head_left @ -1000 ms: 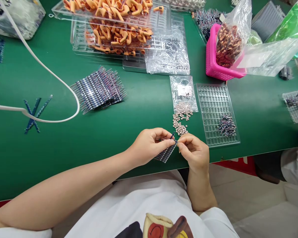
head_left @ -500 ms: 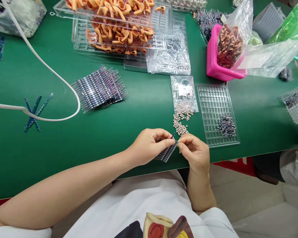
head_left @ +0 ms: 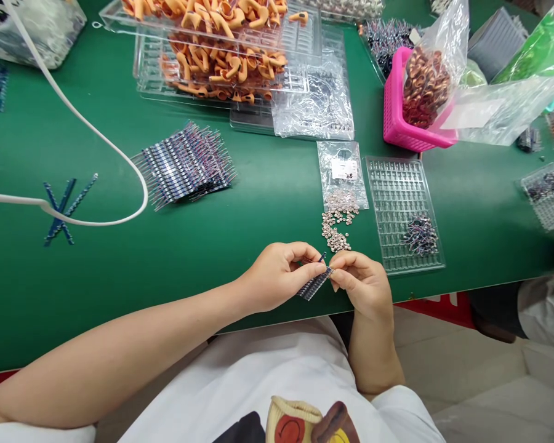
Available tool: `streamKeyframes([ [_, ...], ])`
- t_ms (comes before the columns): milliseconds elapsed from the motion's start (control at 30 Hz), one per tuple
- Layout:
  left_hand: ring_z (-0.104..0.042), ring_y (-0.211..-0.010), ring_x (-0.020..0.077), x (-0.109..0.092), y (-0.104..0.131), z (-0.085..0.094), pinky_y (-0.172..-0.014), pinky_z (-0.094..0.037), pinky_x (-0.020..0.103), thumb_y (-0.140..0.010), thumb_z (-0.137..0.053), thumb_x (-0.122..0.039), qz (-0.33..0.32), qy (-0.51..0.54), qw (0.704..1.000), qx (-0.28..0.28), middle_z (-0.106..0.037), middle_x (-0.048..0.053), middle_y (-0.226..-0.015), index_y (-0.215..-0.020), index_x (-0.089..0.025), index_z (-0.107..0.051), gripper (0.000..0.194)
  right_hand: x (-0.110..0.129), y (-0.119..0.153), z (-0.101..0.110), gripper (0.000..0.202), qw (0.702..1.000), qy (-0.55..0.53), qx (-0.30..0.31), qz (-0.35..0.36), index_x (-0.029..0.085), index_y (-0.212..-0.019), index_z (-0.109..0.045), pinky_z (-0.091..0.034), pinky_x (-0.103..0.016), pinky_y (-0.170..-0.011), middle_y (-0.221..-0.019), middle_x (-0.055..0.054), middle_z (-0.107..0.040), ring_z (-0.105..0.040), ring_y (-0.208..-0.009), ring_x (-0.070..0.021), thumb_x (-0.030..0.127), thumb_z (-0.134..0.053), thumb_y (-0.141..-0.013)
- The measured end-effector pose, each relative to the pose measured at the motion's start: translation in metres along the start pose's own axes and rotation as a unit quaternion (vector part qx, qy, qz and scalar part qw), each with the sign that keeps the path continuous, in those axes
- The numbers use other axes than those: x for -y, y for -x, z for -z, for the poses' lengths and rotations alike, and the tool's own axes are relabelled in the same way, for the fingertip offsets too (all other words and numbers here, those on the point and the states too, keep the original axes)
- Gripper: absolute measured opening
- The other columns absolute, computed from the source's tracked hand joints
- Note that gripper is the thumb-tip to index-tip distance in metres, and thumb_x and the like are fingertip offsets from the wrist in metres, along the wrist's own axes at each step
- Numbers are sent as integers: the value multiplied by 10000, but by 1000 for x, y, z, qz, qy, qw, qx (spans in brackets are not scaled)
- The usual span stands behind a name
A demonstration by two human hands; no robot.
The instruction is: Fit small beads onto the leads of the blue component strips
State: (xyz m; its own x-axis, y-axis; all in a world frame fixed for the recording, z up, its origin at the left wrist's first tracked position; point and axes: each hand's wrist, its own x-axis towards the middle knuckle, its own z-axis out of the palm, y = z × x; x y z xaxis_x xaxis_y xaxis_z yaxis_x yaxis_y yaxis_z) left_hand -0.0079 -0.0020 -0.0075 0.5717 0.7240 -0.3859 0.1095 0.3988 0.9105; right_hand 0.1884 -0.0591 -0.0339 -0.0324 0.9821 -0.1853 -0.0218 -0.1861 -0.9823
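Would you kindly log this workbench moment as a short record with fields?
Surface: green table
Left hand: pinches a strip of blue taped components
Right hand: fingertips on the strip's upper end
Just beyond the hands: loose pile of small beige parts below a clear bag
Right of the pile: clear grid tray holding a cluster of dark components
Left centre: fanned stack of blue strips
Far side: trays of orange parts, pink basket

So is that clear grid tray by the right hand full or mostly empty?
Mostly empty: the clear grid tray holds one small cluster of dark wired parts near its front; other cells look bare.
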Motion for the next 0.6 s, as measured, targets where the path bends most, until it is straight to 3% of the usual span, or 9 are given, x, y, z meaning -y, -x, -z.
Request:
streamKeyframes([
  [200,-528,-579,110,-3,1,0,-552,-425,227,-837,-620,-327,-14,-48,999,5,-636,6,-701,-800,-143,-667,194,2,-3,5,97,998,-44,41,-36,223,-850,-759,-498,-227,-498,-759,-2,-686,-612,-556,-106,291,-814,-809],
  [600,-471,-541,93,-4,2,-2,-511,-375,207,-831,-603,-281,-28,-58,998,1,-561,-23,-605,-729,-134,-644,183,5,-5,5,100,996,-47,48,-51,207,-806,-780,-535,-235,-512,-733,-9,-700,-625,-543,-109,278,-843,-774],
])
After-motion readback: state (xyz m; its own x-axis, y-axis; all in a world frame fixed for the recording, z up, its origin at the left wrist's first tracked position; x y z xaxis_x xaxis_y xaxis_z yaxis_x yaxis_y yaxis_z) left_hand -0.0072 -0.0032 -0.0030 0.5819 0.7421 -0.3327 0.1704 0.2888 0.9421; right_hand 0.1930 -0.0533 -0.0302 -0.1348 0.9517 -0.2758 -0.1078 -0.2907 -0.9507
